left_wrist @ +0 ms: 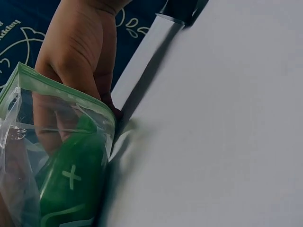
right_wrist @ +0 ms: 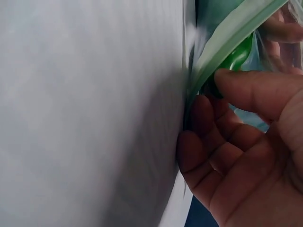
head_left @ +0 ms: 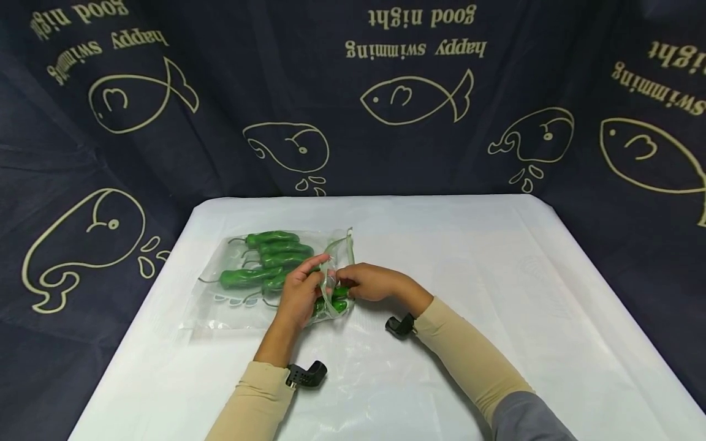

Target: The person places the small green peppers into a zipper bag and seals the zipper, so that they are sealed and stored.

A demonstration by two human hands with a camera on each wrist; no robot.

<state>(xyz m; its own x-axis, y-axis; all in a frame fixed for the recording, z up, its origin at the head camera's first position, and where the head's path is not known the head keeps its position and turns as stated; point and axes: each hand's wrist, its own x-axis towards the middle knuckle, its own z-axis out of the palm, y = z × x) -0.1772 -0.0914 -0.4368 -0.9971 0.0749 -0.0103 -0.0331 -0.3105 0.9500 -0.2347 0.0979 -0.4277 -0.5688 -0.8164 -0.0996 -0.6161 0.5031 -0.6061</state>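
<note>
A clear zip bag with a green zip strip lies on its side, holding several long green peppers with thin curved stems. My left hand holds the upper film near the mouth, its index finger stretched along the plastic. At the mouth, my right hand reaches in from the right, thumb and fingers curled about the end of a green pepper. Through the film in the left wrist view, the right hand's fingers show against a green pepper. Parts of its fingertips are hidden behind the strip.
The bag rests on a white-covered table, left of the middle. Behind stands a dark blue curtain printed with fish, whales and lettering. Black wrist cameras sit on both forearms, close above the tabletop.
</note>
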